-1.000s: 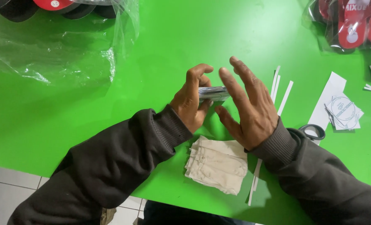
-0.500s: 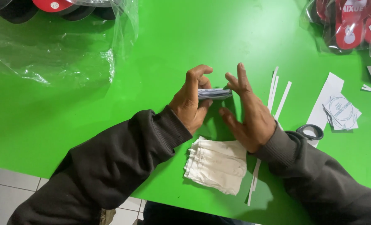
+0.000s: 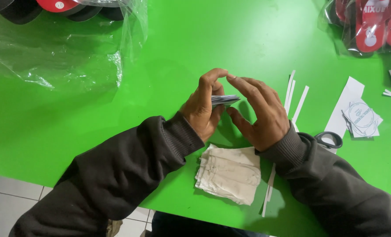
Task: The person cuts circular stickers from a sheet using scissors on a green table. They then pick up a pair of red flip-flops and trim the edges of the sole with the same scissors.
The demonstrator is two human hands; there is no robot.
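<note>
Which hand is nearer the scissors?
Right. The right hand is beside the scissors, which lie just past its wrist; the left hand is farther off, on the far side of the paper stack.
</note>
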